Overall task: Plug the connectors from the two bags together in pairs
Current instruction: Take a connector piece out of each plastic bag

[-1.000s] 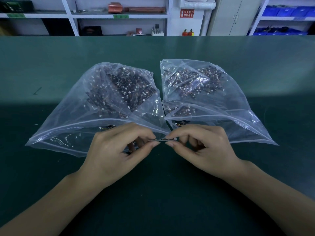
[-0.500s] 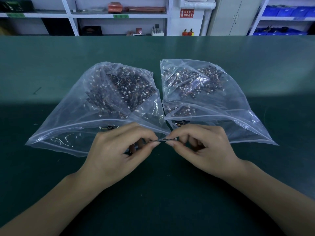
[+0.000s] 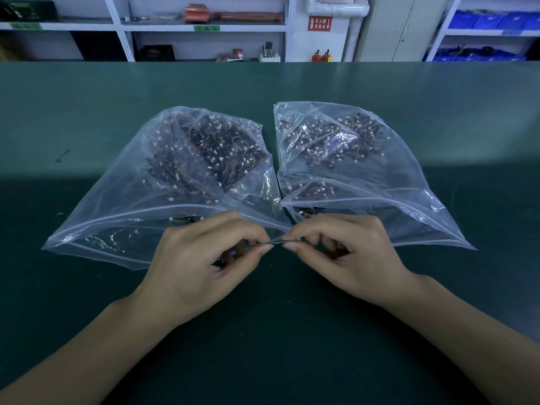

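Two bare forearms come in from the near edge over the dark green bench. Left hand and right hand meet at centre, fingertips almost touching. Left grip: thumb and forefinger pinched on one end of a thin connector pair, other fingers curled under. Right grip: same pinch on the other end. The piece spans the small gap between the two hands, roughly level, held just above the bench; too small to tell whether the two halves are fully mated, probably touching end to end.

Just behind the hands, two clear plastic bags lie on the bench, mouths toward the person. Left bag holds a dark heap of wired connectors with white plugs, bunched toward its far end; a few loose ones near the mouth by the left knuckles. Right bag holds a similar heap, also toward the far end, some near the mouth. The bags touch along their inner edges at centre.

Far side: white shelving with boxes, a red wall sign, two small red extinguishers, blue bins on the right.
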A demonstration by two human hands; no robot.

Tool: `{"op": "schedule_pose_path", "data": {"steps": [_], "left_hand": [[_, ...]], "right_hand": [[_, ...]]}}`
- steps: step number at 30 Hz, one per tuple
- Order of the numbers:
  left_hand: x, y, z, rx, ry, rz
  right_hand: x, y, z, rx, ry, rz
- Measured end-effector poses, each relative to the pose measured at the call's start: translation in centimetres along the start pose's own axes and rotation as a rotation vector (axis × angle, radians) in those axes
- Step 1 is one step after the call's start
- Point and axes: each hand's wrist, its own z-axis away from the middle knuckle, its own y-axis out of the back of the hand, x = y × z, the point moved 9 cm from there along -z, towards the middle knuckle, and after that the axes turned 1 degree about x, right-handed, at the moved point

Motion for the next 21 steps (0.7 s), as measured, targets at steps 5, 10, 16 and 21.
{"op": "schedule_pose_path", "data": {"steps": [5,10,16,21], "left_hand": [[-0.1,0.0,0.2,0.008,0.022,0.022],[0.0,0.4,0.2,0.031,0.024,0.047],[0.0,0.6,0.3,0.053,0.019,0.028],[0.0,0.6,0.1,0.044,0.003,0.023]], "right_hand": [[0.6,0.1,-0.1,-0.022,-0.072,0.037],[1.3,2.6,-0.4,0.096,-0.158,0.161],[1.5,3.1,-1.0,0.03,-0.217,0.443],[3.0,2.4,-0.6,-0.051,-0.308,0.553]]}}
